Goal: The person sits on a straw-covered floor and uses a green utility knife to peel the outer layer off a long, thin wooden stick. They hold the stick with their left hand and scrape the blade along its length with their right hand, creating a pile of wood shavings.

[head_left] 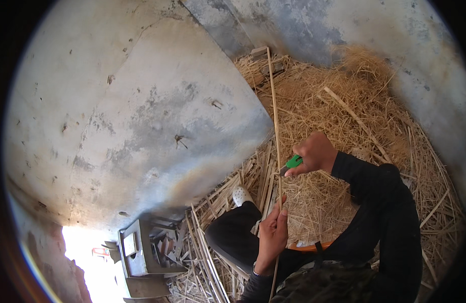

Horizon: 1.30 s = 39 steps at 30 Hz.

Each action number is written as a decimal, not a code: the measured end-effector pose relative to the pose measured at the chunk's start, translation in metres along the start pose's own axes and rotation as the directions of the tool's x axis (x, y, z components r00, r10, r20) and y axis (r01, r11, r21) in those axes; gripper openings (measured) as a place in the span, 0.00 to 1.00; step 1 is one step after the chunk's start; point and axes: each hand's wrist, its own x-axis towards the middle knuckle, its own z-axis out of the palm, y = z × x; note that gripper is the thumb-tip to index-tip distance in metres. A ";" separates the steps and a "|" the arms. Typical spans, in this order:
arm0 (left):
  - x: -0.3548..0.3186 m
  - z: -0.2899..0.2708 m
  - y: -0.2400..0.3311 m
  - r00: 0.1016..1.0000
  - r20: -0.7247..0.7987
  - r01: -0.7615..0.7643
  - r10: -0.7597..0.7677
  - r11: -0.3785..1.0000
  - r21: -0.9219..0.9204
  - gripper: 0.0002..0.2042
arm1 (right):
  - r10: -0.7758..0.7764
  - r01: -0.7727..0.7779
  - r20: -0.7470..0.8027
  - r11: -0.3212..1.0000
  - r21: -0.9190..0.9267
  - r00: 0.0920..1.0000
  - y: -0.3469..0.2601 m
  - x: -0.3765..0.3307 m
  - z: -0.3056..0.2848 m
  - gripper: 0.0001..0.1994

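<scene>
A long, thin pale strip, bamboo or wood by its look, runs from a small block by the far wall down toward my lap. My left hand is closed around its near part, thumb along the strip. Farther up, my right hand grips a green-handled utility knife. Its blade end meets the strip, just beyond my left fingers. A small curl of material shows at the contact point, too small to make out well.
Straw-like shavings heap against the wall, with a loose split stick on top. Several long strips lie at the left. My shoe rests among sticks. Near the bright doorway stands a grey cabinet holding broken pieces.
</scene>
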 end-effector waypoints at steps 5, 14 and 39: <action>-0.029 0.008 -0.001 0.991 0.136 -0.003 -0.010 0.995 0.098 0.19 | 0.507 -0.508 0.034 0.861 0.022 0.861 0.093 0.009 -0.004 0.37; -0.010 -0.004 -0.019 0.955 0.285 0.235 -0.077 0.784 -0.575 0.16 | 0.527 -0.530 0.069 0.828 0.181 0.847 0.084 -0.010 -0.039 0.33; 0.014 0.006 -0.028 0.885 0.450 0.448 -0.115 0.469 -0.761 0.14 | 0.009 -0.010 -0.002 0.996 -0.091 1.000 0.032 -0.007 0.009 0.39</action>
